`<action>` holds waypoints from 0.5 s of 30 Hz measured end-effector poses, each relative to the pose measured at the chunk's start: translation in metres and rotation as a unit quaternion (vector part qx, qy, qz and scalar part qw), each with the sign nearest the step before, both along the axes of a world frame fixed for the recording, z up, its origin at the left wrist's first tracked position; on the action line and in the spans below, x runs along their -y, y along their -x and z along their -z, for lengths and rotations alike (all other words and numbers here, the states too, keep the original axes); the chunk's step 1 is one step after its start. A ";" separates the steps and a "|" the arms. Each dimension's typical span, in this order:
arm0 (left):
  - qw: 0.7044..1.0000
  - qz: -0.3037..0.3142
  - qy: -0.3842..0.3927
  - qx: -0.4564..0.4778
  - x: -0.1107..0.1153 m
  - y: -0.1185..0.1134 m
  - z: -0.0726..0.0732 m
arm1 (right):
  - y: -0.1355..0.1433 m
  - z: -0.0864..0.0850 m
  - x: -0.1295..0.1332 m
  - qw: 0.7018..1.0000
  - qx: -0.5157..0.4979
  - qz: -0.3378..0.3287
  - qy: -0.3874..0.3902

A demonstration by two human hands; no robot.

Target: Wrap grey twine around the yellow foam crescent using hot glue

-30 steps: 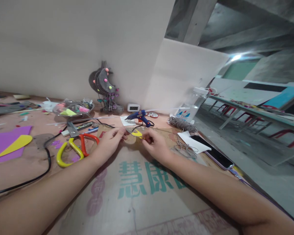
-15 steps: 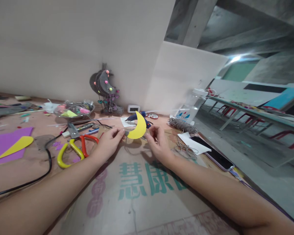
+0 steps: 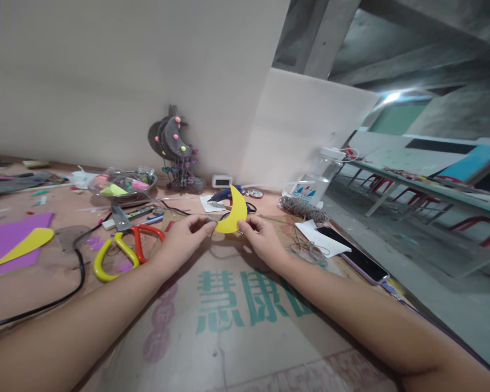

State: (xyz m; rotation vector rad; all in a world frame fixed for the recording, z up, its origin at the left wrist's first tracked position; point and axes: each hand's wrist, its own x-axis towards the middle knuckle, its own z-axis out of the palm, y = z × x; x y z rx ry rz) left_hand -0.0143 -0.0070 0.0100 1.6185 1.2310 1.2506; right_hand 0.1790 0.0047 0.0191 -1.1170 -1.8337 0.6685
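A yellow crescent moon cutout is held upright above the cardboard, between my two hands. My left hand pinches at its lower left tip, where a bit of grey cord shows by the fingertips. The thumb and fingers of my right hand are closed on the crescent's lower right edge. Thin cord seems to hang in a loop beneath. Behind the crescent lies a blue glue gun, partly hidden, over a white card.
Left are scissors with yellow and red handles, purple sheet, black cable and bowl of pompoms. A grey moon ornament stands behind. Right are a grey cord bundle, phone and plastic bottle.
The crescent has shifted slightly right and turned a little. My right fingers, earlier spread beside it, have closed on its edge. My left hand keeps its pinch at the tip.
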 end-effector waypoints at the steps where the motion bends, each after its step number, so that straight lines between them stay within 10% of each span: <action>1: 1.000 -0.006 0.002 -0.005 0.000 0.000 0.000 | 0.000 0.000 0.000 1.000 -0.003 -0.006 0.001; 15: 0.999 0.003 -0.018 -0.033 0.000 0.001 0.002 | 0.001 -0.001 0.002 0.999 0.030 -0.035 0.010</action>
